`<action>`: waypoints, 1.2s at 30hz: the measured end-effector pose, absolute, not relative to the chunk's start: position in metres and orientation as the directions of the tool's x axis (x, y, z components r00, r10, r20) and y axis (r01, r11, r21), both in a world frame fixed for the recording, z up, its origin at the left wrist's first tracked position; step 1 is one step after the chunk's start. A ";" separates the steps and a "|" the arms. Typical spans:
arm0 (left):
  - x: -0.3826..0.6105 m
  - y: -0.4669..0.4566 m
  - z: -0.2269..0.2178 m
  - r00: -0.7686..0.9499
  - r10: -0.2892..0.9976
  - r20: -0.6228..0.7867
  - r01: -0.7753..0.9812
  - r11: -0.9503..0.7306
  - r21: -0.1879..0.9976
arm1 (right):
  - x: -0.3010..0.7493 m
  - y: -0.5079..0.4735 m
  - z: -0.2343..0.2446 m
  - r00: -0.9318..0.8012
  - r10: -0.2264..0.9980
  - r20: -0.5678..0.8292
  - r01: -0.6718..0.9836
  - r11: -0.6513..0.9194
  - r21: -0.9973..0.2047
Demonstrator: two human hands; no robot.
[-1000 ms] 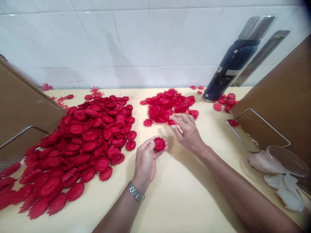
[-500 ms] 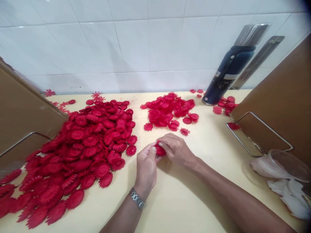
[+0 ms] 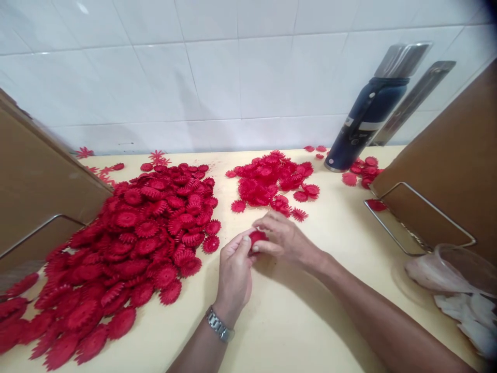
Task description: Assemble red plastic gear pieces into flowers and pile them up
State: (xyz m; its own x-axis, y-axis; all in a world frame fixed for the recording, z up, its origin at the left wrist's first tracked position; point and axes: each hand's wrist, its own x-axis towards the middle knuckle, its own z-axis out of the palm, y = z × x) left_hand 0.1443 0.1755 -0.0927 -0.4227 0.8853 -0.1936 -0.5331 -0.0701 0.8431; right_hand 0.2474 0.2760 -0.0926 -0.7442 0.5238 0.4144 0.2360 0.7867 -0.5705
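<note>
Between my two hands is a red fringed disc [image 3: 257, 238], like a paper or fabric flower piece, held above the pale table. My left hand [image 3: 235, 261], with a metal watch at the wrist, pinches its left side between thumb and fingers. My right hand [image 3: 285, 239] curls round its right side, thumb low and index finger over the top; the fingers touch its edge. To the left lies a large heap of thick red fringed discs [image 3: 155, 243]. Behind my hands spreads a smaller pile of red fringed pieces [image 3: 267, 178].
A dark blue bottle [image 3: 359, 122] stands against the tiled wall at the back right, with more red pieces at its base. Cardboard panels [image 3: 442, 150] with wire stands flank both sides. A clear plastic cup [image 3: 462, 269] and crumpled white scraps [image 3: 468, 313] lie at the right edge.
My right thumb has moved from the top of the red disc to its lower right edge, and the right fingers have spread a little. My left hand keeps its pinch.
</note>
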 end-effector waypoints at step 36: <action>0.146 0.176 -0.100 -0.481 0.864 -0.150 -0.427 -0.082 0.900 | 0.235 0.258 -0.095 -0.682 0.521 0.513 0.192 0.805 -0.562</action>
